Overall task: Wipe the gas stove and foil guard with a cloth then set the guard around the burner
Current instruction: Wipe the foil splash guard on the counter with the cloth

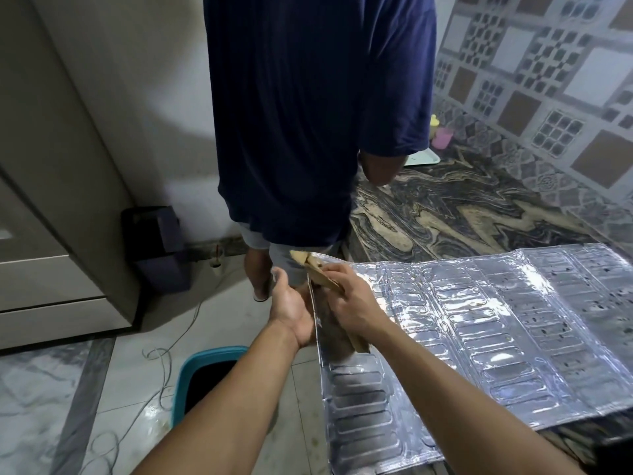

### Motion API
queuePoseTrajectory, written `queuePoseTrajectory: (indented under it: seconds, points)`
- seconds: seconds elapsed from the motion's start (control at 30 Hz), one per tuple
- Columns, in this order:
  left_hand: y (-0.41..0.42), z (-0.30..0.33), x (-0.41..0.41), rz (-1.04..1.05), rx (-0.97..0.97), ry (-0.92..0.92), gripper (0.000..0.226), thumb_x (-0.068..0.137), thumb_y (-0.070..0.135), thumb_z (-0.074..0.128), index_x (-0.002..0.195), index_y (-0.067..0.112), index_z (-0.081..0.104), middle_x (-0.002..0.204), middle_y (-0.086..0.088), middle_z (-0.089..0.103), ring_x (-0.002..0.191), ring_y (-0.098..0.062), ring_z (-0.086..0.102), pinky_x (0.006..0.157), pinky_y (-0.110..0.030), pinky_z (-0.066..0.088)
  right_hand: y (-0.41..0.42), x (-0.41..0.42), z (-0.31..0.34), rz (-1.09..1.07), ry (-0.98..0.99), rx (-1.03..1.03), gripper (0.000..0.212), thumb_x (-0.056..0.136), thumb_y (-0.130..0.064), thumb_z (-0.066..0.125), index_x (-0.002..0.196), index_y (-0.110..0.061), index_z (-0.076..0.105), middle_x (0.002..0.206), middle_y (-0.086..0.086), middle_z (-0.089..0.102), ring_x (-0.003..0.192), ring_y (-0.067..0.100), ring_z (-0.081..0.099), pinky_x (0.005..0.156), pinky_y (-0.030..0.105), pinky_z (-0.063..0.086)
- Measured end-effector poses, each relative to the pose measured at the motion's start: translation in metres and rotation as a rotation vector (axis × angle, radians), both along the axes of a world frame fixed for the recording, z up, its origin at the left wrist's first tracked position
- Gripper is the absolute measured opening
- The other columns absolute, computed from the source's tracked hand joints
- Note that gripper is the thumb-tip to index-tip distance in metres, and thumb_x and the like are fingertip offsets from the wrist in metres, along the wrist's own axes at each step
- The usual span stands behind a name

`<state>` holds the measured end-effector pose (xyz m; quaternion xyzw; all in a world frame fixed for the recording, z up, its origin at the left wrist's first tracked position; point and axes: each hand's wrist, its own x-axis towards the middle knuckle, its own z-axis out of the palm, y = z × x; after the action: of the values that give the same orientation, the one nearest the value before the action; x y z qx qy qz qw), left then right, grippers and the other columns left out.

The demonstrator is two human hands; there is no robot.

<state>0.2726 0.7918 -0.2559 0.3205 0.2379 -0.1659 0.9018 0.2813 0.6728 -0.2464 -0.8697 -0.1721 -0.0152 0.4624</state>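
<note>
step: wiping foil guard (479,323) edge at 9 o'clock
right hand (346,303): clamping cloth (325,281)
left hand (291,305): fingers apart, bracing behind; keeping pressure light to avoid creasing

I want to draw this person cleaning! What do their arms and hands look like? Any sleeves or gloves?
Both forearms are bare, with no sleeves showing. The left hand and right hand wear no gloves, and no rings, watch or bracelets show.

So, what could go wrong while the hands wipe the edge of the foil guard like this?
1. The foil guard is thin and hangs past the counter, so pressure from the right hand with the cloth may crease or tear it.
2. The left hand backs the bare foil edge and might get cut.
3. Another person stands close and could be bumped.
</note>
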Motion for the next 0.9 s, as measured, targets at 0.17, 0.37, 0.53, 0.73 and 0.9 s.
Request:
queuePoseTrajectory:
  seconds: [0.17,0.37,0.53,0.73,0.9]
  points:
    - [0.001,0.001,-0.009,-0.005,-0.113,0.032,0.103,0.078,0.086,0.017,0.101,0.002,0.072,0.098,-0.024,0.072,0.088,-0.037,0.069,0.079,-0.046,0.047,-0.021,-0.007,0.017,0.024,0.387,0.255,0.019,0.089,0.003,0.051,0.081,-0.009,0.064,0.068,0.003,0.057,0.057,0.013,0.049,0.052,0.026,0.04]
    - [-0.006,0.016,-0.016,-0.119,-0.173,-0.019,0.115,0.07,0.092,0.011,0.126,0.002,0.057,0.12,-0.028,0.063,0.112,-0.042,0.058,0.09,-0.054,0.045,-0.016,0.013,0.015,-0.126,0.165,-0.099,0.026,0.094,-0.003,0.052,0.117,-0.004,0.065,0.12,0.0,0.056,0.104,0.017,0.057,0.093,0.025,0.045]
    - [-0.006,0.013,-0.012,0.007,0.004,0.008,0.094,0.082,0.083,0.016,0.084,0.004,0.068,0.072,-0.02,0.072,0.064,-0.03,0.07,0.071,-0.039,0.048,-0.021,-0.02,0.008,0.149,-0.001,-0.156,0.027,0.086,0.001,0.058,0.11,-0.005,0.07,0.118,0.001,0.061,0.105,0.016,0.058,0.093,0.023,0.044]
    - [-0.004,0.006,-0.014,-0.116,-0.105,0.036,0.114,0.07,0.093,0.016,0.121,0.0,0.06,0.109,-0.031,0.066,0.099,-0.046,0.063,0.083,-0.056,0.048,-0.071,-0.023,0.027,0.061,0.531,-0.019,0.021,0.086,0.004,0.052,0.086,-0.009,0.068,0.068,0.005,0.06,0.058,0.016,0.053,0.051,0.027,0.043]
    - [-0.01,0.012,-0.012,-0.22,-0.041,-0.049,0.085,0.088,0.07,0.035,0.132,0.0,0.054,0.125,-0.028,0.061,0.114,-0.044,0.058,0.086,-0.051,0.05,-0.09,0.025,0.012,-0.634,0.397,-0.196,0.02,0.093,-0.005,0.047,0.088,-0.004,0.066,0.078,0.008,0.064,0.062,0.019,0.057,0.047,0.025,0.04]
